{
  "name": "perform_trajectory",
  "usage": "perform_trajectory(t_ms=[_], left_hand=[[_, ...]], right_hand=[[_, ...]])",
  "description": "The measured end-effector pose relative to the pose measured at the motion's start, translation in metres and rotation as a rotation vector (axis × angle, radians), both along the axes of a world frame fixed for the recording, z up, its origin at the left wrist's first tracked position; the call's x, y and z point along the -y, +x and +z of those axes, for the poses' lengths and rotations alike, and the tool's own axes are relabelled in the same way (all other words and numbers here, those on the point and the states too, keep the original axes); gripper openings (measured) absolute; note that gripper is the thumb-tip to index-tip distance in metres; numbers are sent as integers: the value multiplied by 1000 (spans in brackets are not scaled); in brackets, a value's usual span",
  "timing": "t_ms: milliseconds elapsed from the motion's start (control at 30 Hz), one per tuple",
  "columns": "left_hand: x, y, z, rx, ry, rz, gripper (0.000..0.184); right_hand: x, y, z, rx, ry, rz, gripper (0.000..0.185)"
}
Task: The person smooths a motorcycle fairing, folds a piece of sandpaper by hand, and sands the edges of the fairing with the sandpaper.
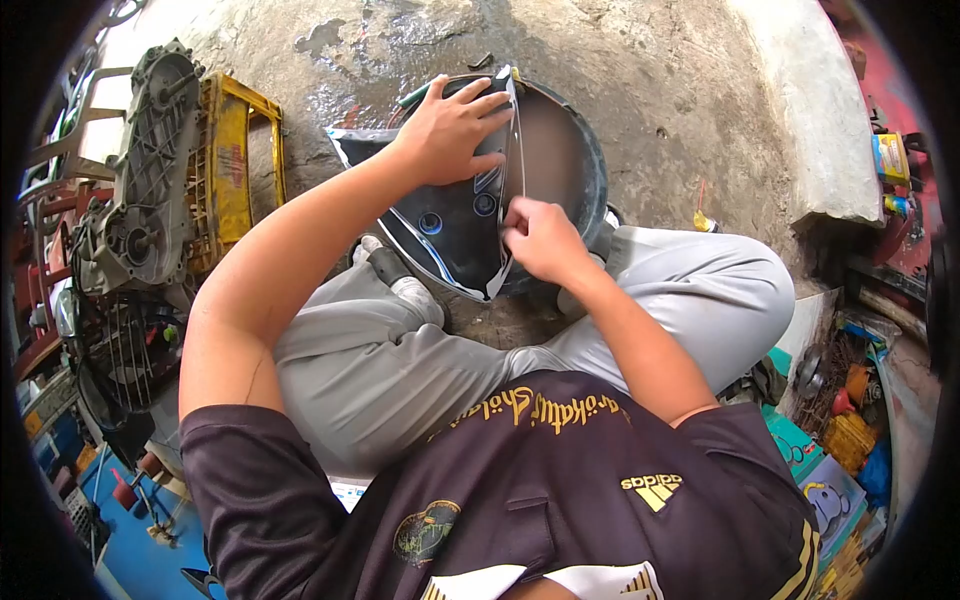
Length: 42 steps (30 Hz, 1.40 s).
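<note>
A black plastic panel [465, 235] with white-and-blue trim and round emblems, resembling a motorcycle fairing, lies tilted across the left side of a dark round basin [597, 150]. Murky brown water fills the basin's visible right part. My left hand [450, 130] rests on the panel's upper part, fingers spread and pressed flat. Beside the panel's right edge, over the water, my right hand [545, 238] is closed with its knuckles curled. Its fingertips touch or nearly touch that edge; what they hold, if anything, is hidden.
A yellow crate [215, 170] and a grey metal engine casing [150, 170] stand at left. Wet concrete floor [660, 90] surrounds the basin. A pale concrete ledge [815, 120] is at right. Several tools lie on a blue surface [140, 540] at lower left.
</note>
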State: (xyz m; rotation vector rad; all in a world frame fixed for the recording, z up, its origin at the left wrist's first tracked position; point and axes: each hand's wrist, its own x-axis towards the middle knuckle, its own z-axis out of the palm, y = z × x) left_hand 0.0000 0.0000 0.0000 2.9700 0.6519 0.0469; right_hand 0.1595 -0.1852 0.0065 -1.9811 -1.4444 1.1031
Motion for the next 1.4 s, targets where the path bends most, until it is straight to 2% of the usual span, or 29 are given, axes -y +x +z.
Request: perform_trajectory(t_ms=[67, 100, 167, 200, 300, 367, 433, 533, 600, 800, 833, 900, 967, 1033, 1100, 1167, 1333, 1400], left_hand=[[1, 0, 2, -13, -3, 4, 67], [6, -1, 2, -15, -20, 3, 67], [7, 0, 4, -18, -15, 1, 66], [8, 0, 3, -17, -18, 1, 66], [5, -1, 2, -12, -11, 5, 66], [5, -1, 1, -10, -25, 4, 67], [3, 0, 3, -14, -13, 1, 67], [6, 0, 1, -17, -11, -3, 67], [4, 0, 1, -15, -9, -1, 67], [5, -1, 2, -23, -15, 0, 67], [4, -1, 1, -20, -13, 0, 68], [3, 0, 0, -15, -7, 0, 68], [3, 0, -1, -4, -14, 0, 69], [4, -1, 1, -6, -12, 2, 68], [4, 0, 2, -6, -7, 5, 68], [3, 0, 1, -4, -25, 2, 67], [4, 0, 1, -6, -6, 0, 68], [3, 0, 2, -5, 5, 1, 68]], right_hand=[[2, 2, -1, 1, -98, 172, 14], [6, 0, 0, -3, -115, 171, 14], [5, -4, 0, 17, 106, -29, 13], [5, -2, 0, 18, 103, -29, 13], [2, 0, 3, -23, 26, 24, 14], [2, 1, 11, -20, -169, 187, 11], [0, -3, 17, -33, -173, 125, 12], [4, -4, 8, -17, -17, 2, 14], [8, 1, 6, 13, -127, 228, 17], [1, -2, 5, -4, 49, 3, 15], [2, -2, 6, -4, 49, 2, 15], [5, -2, 9, 25, -89, 195, 15], [2, -2, 8, 10, -63, 188, 16], [-2, -4, 10, 25, 35, -6, 12], [0, -4, 13, 8, 27, -6, 12], [4, -2, 14, 39, -131, 216, 12], [-1, -3, 5, 16, 32, 2, 14], [3, -1, 8, 18, -29, 90, 13]])
